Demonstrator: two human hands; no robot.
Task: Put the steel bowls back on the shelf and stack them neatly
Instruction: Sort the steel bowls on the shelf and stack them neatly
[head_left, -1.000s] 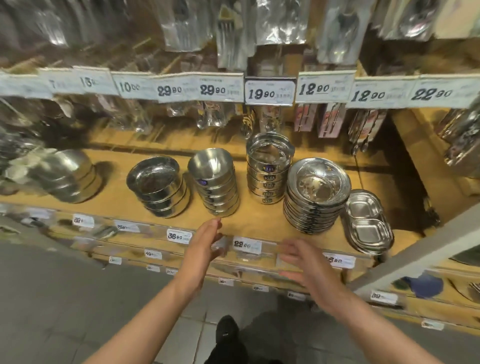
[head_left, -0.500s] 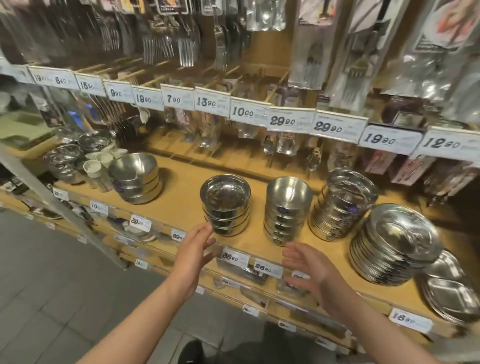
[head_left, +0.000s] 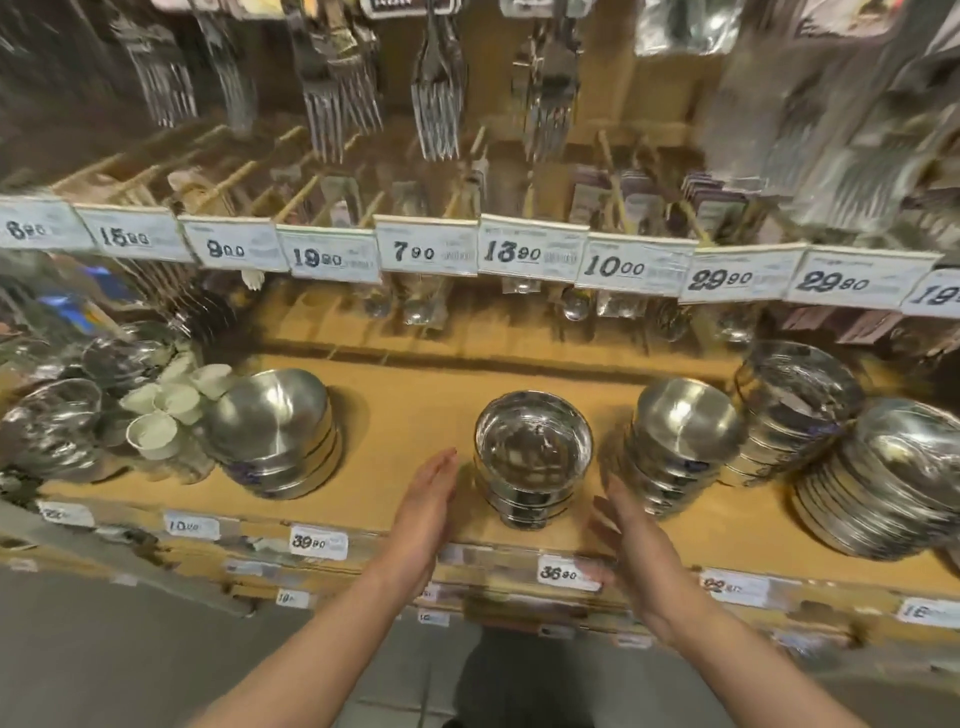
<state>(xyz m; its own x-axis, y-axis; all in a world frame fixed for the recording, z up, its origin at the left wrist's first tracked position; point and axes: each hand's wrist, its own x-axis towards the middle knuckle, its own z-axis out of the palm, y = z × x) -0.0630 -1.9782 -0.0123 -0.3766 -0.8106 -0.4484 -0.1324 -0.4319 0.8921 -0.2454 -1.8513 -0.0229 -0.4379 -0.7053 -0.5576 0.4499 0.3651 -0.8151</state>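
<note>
- While both hands reach toward a shop shelf (head_left: 415, 415), a short stack of steel bowls (head_left: 532, 457) stands between them near the shelf's front edge.
- Left hand (head_left: 428, 499) is held flat and wide, fingers straight and together, palm turned toward the stack; it sits just beside the bowls on their left and holds nothing. Whether its fingertips touch the stack cannot be told.
- Right hand (head_left: 631, 551) is spread wide with loosely parted fingers, just beside the stack on its lower right, apart from the metal and holding nothing.
- A second stack of bowls (head_left: 680, 447) stands right of the right hand, with a taller stack (head_left: 795, 405) behind it and a pile of shallow plates (head_left: 883, 483) at the far right.
- To the left, well apart from the hands, rests a wider stack of bowls (head_left: 275, 431), beside small pale cups (head_left: 166, 410) lying on their sides.
- Price tags (head_left: 426, 252) line the rail above, under hanging packs of forks (head_left: 436, 98); more tags, among them one reading 36.90 (head_left: 563, 573), run along the shelf's front edge.
- Motion blur softens the picture's edges.
</note>
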